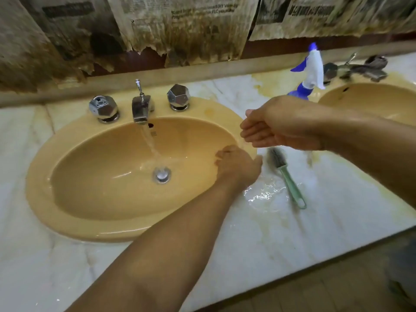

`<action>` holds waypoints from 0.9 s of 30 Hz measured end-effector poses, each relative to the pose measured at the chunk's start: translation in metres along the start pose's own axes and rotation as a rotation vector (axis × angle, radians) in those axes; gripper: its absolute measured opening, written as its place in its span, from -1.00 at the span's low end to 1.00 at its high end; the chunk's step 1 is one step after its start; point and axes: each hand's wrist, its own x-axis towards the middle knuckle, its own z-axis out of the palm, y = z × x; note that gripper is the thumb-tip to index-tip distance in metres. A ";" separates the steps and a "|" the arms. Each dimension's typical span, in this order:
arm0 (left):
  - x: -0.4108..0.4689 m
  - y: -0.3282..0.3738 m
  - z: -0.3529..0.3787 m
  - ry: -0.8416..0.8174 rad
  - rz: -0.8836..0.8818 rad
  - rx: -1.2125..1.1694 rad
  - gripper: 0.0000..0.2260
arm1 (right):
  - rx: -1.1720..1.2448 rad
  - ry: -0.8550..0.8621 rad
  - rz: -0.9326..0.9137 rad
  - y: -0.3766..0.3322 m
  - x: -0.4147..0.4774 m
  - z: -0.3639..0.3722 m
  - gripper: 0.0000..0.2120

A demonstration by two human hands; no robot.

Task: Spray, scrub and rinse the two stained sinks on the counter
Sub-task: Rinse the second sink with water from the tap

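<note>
Water runs from the shiny metal tap [140, 109] into the oval yellow-tan sink [38, 176]. The left hand [236, 167] presses bent fingers on its right inside wall; I cannot tell if it holds anything. The right hand [270, 129] hovers flat and empty above the rim. A green-handled brush [286, 174] lies beside the sink.
</note>
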 end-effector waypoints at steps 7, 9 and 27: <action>-0.105 -0.101 -0.052 -0.083 0.346 0.400 -0.48 | 0.238 -0.144 -0.013 0.016 -0.001 0.025 -0.57; -0.125 -0.146 -0.075 -0.115 0.374 0.492 -0.39 | 0.293 -0.166 -0.012 0.018 0.004 0.048 -0.57; -0.134 -0.337 -0.192 -0.123 0.419 0.664 -0.14 | 1.294 -0.287 0.275 -0.021 0.113 0.219 -0.63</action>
